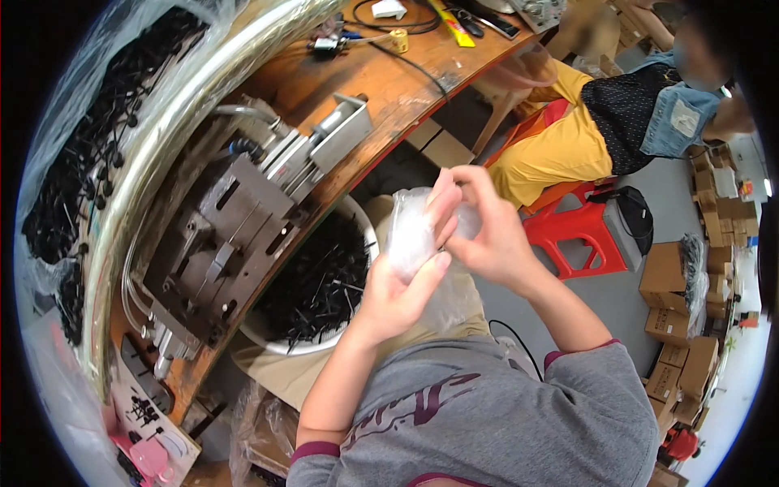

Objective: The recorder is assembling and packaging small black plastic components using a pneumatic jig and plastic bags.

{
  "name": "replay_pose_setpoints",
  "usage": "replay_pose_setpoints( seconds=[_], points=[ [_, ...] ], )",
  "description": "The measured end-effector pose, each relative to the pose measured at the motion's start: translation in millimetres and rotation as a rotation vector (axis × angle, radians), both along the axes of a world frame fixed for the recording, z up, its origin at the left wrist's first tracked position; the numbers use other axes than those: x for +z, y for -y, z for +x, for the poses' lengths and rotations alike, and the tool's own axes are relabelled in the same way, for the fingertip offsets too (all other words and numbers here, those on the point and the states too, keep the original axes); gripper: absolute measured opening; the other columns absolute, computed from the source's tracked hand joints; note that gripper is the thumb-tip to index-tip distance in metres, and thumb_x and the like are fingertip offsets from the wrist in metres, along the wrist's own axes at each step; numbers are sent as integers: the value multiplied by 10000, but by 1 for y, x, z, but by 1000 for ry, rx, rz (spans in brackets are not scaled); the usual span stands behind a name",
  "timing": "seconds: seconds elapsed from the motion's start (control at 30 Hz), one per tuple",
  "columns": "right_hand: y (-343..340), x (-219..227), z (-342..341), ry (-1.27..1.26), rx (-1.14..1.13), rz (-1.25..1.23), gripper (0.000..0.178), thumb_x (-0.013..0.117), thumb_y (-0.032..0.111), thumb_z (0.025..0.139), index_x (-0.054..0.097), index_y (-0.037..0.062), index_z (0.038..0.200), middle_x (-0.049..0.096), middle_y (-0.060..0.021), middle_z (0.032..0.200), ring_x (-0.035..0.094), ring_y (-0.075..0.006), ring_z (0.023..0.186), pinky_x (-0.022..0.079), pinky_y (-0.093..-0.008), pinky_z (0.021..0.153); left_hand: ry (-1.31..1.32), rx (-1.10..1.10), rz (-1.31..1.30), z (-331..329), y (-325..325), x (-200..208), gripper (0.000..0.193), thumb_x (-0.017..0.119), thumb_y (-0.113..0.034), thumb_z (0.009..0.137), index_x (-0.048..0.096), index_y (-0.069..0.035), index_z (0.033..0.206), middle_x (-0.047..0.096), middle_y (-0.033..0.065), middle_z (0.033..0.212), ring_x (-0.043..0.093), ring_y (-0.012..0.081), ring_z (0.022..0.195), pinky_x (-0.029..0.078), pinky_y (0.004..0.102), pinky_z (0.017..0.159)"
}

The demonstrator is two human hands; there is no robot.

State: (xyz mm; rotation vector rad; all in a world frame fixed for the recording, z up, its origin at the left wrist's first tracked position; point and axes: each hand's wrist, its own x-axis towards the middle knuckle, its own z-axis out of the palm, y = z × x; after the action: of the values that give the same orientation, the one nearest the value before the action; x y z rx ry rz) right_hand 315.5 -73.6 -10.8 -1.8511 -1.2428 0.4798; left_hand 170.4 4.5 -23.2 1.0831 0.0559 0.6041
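A crumpled clear plastic bag (410, 235) is between my two hands, above my lap. My left hand (393, 296) grips it from below, its thumb pointing up along the plastic; the other left fingers are behind the bag. On the other side, my right hand (495, 235) has its fingers bent and closed against the bag's edge. A loose part of the plastic hangs down toward my lap. Whether anything is inside the bag, I cannot tell. Just left of my hands stands a white round tub (369, 231) full of thin black parts (316, 284).
A metal fixture (227, 235) with a cylinder is mounted on the worn wooden bench (389, 89). More black parts (73, 154) lie in plastic at far left. A seated person in yellow trousers (560, 150), a red stool (580, 235) and cardboard boxes (665, 276) are on the right.
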Motion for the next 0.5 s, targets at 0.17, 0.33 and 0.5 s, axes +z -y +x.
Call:
replay_pose_setpoints(
  seconds=[0.17,0.33,0.5],
  points=[
    [-2,-1,-3,-212,-6,126,650,656,-2,673,456,115,1280,595,-65,854,627,-168,826,481,-299,725,-35,82,173,7,-4,-9,641,480,-32,948,183,18,1514,113,145,1607,202,285,1463,222,439,1168],
    [3,-19,-5,-708,-26,246,631,658,-44,714,441,92,1290,577,-29,955,569,-107,907,456,-255,817,-92,105,264,12,-4,-16,589,469,-26,952,255,12,1499,96,136,1612,192,266,1467,239,405,1160],
    [7,-36,16,-448,140,260,799,697,58,707,360,83,1431,585,-71,1114,583,-159,1000,454,-314,910,-105,52,-28,14,-7,-18,517,501,-73,935,386,34,1428,348,182,1492,397,267,1355,316,389,1118]
  ],
)
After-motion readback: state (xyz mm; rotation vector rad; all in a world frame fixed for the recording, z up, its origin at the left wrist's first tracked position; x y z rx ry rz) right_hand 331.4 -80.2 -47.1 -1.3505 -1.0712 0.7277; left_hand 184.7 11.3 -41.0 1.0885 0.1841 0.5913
